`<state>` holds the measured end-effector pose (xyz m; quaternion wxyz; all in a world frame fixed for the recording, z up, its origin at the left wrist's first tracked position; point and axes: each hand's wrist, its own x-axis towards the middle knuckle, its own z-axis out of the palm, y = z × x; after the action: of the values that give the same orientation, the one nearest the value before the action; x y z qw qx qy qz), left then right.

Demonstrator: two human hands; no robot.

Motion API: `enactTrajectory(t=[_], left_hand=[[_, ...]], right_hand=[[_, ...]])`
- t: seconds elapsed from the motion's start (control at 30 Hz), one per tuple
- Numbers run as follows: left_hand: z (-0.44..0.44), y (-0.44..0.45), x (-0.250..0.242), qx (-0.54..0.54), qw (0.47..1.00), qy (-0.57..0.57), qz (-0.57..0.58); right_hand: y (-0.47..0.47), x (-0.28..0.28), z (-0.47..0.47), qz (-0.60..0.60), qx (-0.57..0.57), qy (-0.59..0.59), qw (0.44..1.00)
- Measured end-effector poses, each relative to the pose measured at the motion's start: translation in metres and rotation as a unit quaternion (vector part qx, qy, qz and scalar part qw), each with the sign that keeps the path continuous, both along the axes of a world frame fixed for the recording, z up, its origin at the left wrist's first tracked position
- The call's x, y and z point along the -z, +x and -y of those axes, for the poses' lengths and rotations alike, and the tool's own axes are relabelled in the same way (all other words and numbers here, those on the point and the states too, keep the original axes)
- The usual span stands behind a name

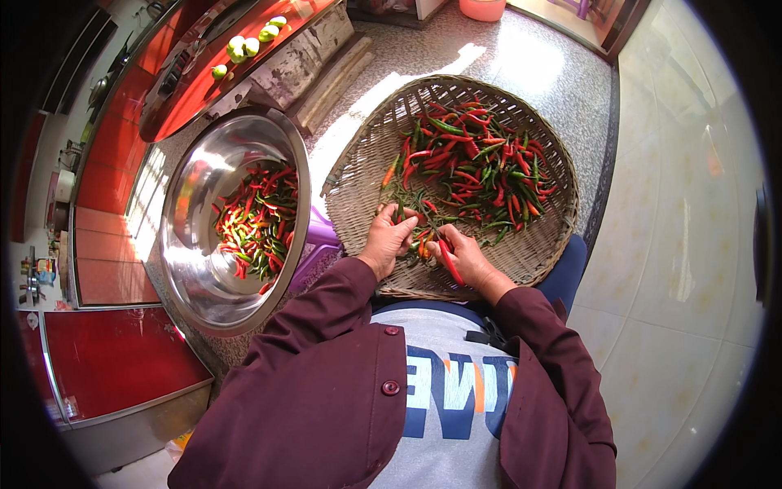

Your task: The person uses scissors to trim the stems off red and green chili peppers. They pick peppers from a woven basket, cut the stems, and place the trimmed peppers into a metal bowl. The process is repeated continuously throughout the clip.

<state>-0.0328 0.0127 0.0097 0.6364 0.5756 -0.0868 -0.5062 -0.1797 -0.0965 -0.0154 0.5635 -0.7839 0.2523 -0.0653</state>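
Note:
A wide woven bamboo basket (pixel 360 177) rests on my lap, holding a heap of red and green chili peppers (pixel 470 153). Over its near side, my left hand (pixel 390 235) has its fingers closed around chilies, a dark green one poking out at the top. My right hand (pixel 463 253) grips a long red chili (pixel 451 264) that points down toward me. Loose green stems (pixel 421 205) lie in the basket just beyond both hands. To the left stands a large stainless steel basin (pixel 195 244), with red and green chilies (pixel 259 220) piled in it.
A purple plastic stool (pixel 321 229) shows between basin and basket. Beyond the basin is a red-topped counter (pixel 183 113) with several green round fruits or vegetables (pixel 237 47). Red cabinets (pixel 116 360) line the left, a tiled wall (pixel 666 244) the right. A pink bucket (pixel 482 8) stands far ahead.

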Motion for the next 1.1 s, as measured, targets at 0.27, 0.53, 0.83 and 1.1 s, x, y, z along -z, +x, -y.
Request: enactTrajectory(t=[0.27,0.53,0.83,1.1], left_hand=[[-0.009,0.001,0.009,-0.028,0.999,0.008,-0.035],[-0.021,-0.005,0.008,-0.057,0.996,0.05,-0.041],[-0.028,-0.014,0.0,-0.08,0.994,0.077,-0.021],[-0.037,-0.023,-0.021,-0.082,0.994,0.074,-0.015]], right_hand=[[0.003,0.008,-0.004,0.005,-0.02,-0.064,0.998],[0.009,0.002,-0.01,0.012,-0.003,-0.069,0.998],[0.002,-0.003,-0.012,0.02,-0.04,-0.088,0.995],[-0.004,-0.021,-0.015,0.036,-0.055,-0.095,0.993]])
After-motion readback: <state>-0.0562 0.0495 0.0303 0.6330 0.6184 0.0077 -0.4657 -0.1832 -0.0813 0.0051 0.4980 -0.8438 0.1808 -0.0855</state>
